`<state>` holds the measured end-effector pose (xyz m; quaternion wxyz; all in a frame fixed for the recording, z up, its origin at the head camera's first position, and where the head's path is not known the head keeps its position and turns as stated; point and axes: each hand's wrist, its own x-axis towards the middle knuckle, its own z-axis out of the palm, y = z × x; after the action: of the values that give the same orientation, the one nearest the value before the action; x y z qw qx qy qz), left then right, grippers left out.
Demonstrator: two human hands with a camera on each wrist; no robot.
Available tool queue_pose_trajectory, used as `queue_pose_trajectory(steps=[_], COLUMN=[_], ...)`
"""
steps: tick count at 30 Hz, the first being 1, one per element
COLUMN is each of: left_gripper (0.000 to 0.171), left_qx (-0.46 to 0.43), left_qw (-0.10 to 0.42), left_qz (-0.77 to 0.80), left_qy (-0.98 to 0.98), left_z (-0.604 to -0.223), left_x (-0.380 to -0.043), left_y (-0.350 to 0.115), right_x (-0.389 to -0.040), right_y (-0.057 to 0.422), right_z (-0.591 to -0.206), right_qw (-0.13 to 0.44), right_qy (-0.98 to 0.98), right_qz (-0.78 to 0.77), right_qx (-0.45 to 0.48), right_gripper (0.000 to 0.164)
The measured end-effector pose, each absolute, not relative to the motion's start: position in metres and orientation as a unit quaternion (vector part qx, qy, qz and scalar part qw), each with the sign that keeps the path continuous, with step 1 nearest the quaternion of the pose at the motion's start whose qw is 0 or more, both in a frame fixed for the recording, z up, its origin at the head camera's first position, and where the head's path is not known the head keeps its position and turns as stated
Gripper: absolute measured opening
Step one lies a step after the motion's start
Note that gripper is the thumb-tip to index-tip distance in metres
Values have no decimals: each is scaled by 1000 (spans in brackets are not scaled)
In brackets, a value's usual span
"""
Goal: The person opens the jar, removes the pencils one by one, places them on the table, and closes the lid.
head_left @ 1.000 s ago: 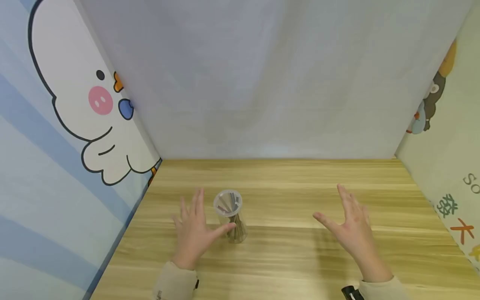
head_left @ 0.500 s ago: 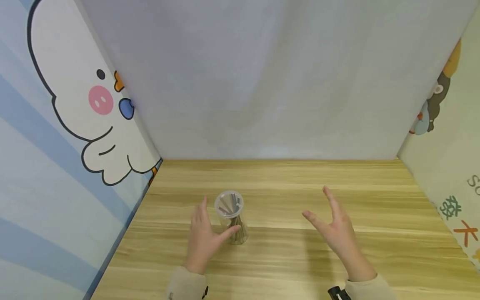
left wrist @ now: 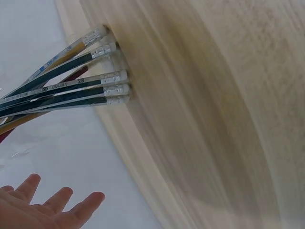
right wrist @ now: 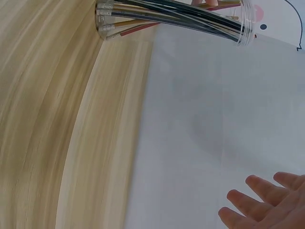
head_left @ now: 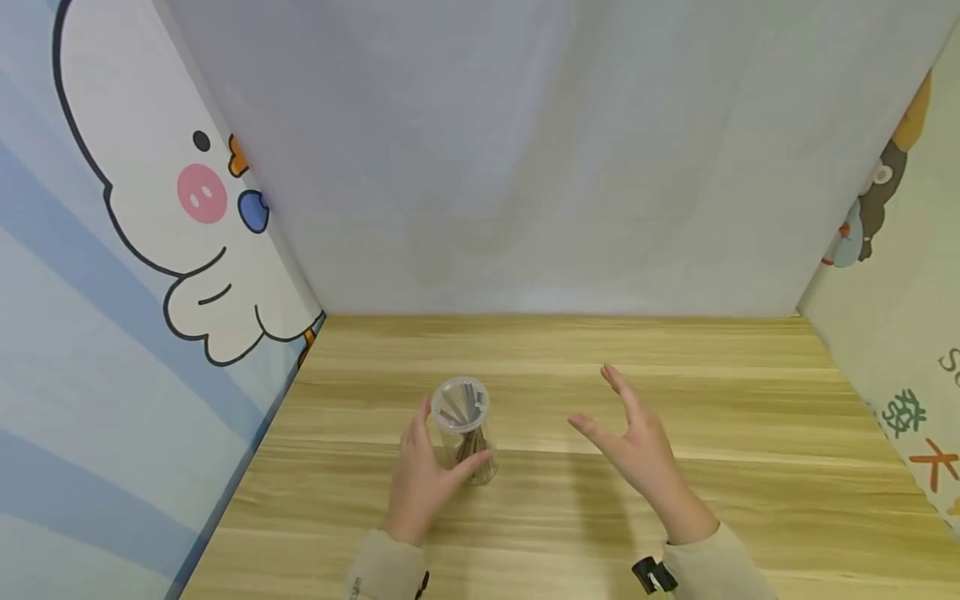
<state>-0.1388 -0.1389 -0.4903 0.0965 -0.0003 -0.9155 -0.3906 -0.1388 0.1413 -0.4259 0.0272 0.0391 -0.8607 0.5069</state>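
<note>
1. I have a clear, smooth-walled cylindrical jar standing upright on the wood-grain table, left of centre on my head feed.
2. Inside it I see slim pencils, dark green, yellowish and red, leaning across one another with their pale erasers and ridged metal collars at the bottom; one barrel reads "2B".
3. I read the left hand as loosely spread around the jar — fingers along its left side, thumb across its front. It has no firm hold on it, and I can't tell whether skin meets plastic or glass.
4. I see the right hand well apart from the jar, thumb and fingers stretched wide, holding nothing, a soft shadow on the wood near it.
5. Both wrists run into matte beige sleeves.
6. Behind stands a pale grey, faintly creased backdrop; to the left I get a flat-printed, rounded white cartoon bird, outlined in black.
</note>
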Motion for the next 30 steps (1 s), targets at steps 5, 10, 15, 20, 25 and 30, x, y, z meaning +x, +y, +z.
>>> queue_pose_trajectory(steps=[5, 10, 15, 20, 25, 30], left_gripper=[117, 119, 120, 115, 115, 107], left_qx=[13, 29, 22, 26, 36, 29], left_qw=[84, 71, 87, 92, 92, 96], left_qz=[-425, -446, -465, -500, -514, -516], left_qy=[-901, -892, -881, -861, -852, -851], left_z=[-497, -505, -514, -521, -527, -529], left_x=[-140, -142, -145, -148, -150, -151], left_y=[-134, -131, -127, -122, -118, -121], right_x=[-143, -147, -152, -157, -163, -166], right_y=[130, 119, 108, 98, 85, 69], right_z=[-425, -426, -426, -426, -427, -428], right_qw=[19, 16, 23, 19, 0, -30], right_qy=[-858, -858, -860, -855, -853, -852], right_qz=[510, 509, 502, 507, 509, 507], right_qx=[54, 71, 91, 110, 121, 128], right_gripper=[83, 83, 84, 82, 84, 86])
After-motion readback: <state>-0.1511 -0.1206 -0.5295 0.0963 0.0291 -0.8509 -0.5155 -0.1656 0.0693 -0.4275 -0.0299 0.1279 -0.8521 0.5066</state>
